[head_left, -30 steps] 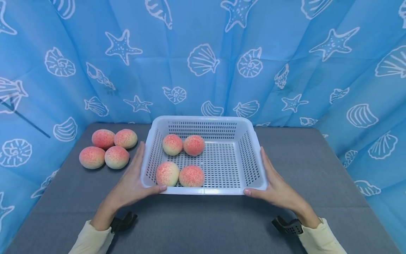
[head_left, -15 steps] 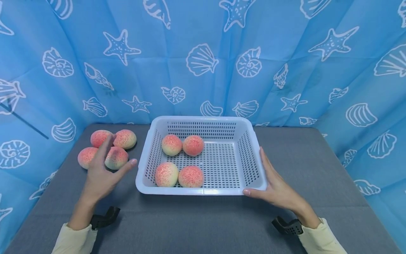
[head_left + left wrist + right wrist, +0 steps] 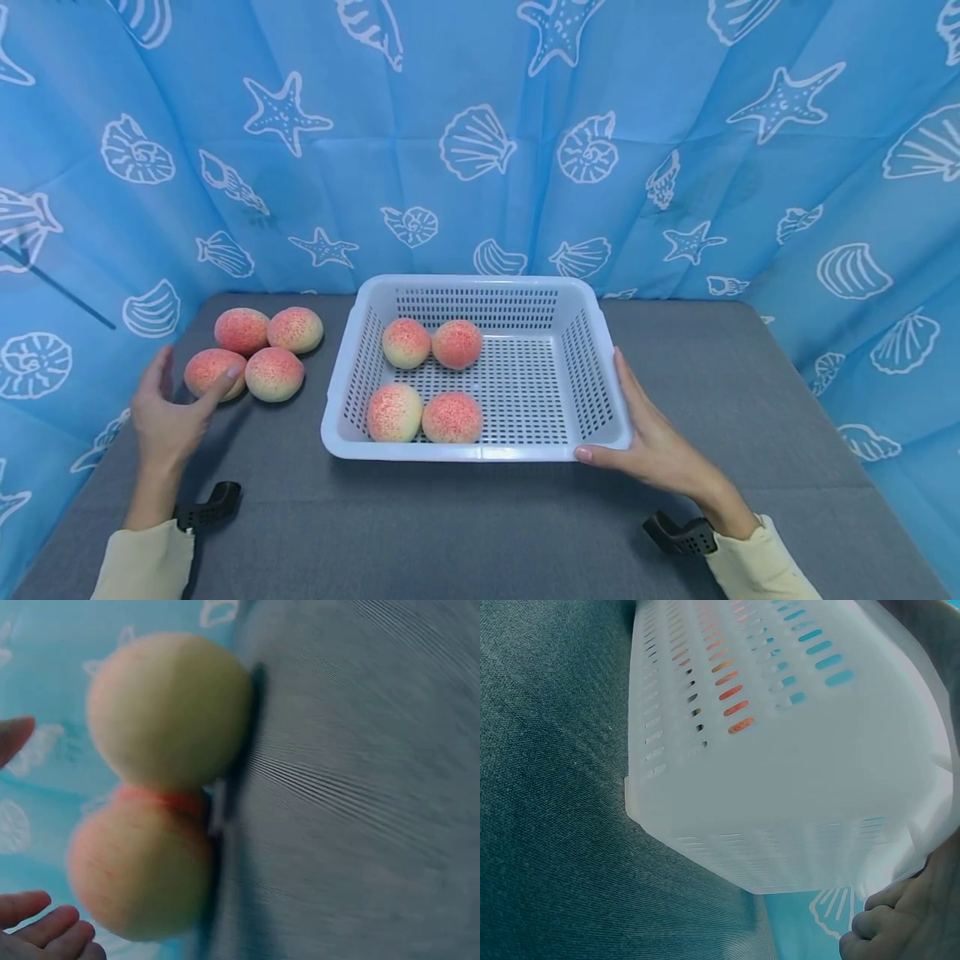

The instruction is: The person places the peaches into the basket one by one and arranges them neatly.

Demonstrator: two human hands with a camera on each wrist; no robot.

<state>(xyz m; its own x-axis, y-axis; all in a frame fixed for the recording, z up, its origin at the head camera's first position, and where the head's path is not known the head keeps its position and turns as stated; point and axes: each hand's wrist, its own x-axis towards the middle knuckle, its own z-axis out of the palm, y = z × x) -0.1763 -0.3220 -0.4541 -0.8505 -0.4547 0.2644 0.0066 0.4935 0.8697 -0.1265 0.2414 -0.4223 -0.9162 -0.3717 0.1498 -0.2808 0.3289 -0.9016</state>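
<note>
My left hand (image 3: 168,421) is over the front-left peach (image 3: 213,372) of a group lying on the cloth, with thumb and fingers spread. In the left wrist view, the fingers (image 3: 56,934) stand apart from two blurred peaches, an upper peach (image 3: 169,712) and a lower peach (image 3: 142,870). A white perforated plastic basket (image 3: 450,452) sits at mid-table. My right hand (image 3: 660,442) grips its front right corner, thumb on the front rim. From the right wrist, curled fingers (image 3: 889,922) show under the basket's rim. Several peaches, including a front peach (image 3: 453,417), occupy the basket's left half.
Other loose peaches, such as a back peach (image 3: 242,331) and a right-hand peach (image 3: 274,373), sit close together left of the basket. Grey cloth (image 3: 480,533) covers the table. A blue curtain (image 3: 525,200) with shell prints hangs behind it.
My left hand has let go of the basket's left side and moved left, passing over the loose peaches to the front-left one. My right hand has stayed on the basket.
</note>
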